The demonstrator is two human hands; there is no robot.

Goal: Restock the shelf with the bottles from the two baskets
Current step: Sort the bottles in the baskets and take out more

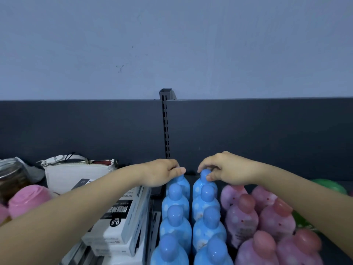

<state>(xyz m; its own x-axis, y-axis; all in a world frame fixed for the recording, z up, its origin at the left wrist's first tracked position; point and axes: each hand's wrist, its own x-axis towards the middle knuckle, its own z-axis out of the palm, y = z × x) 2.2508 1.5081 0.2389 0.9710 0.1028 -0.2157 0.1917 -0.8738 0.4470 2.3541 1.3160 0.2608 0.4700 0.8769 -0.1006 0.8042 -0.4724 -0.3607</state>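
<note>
Two rows of blue bottles (176, 219) with round blue caps run front to back on the shelf (324, 185). My left hand (162, 173) grips the top of the rearmost bottle (183, 181) in the left row; its cap is hidden under my fingers. My right hand (227, 169) pinches the cap of the rearmost bottle (204, 178) in the right row. To the right stand two rows of pink bottles (242, 217) with reddish caps. No basket is in view.
White and black boxes (122, 222) are stacked left of the blue rows. A white bag (76, 173), a dark jar (11, 176) and pink tubs (28, 197) sit further left. A green item (330, 185) lies at the right. A slotted upright (165, 129) splits the dark back panel.
</note>
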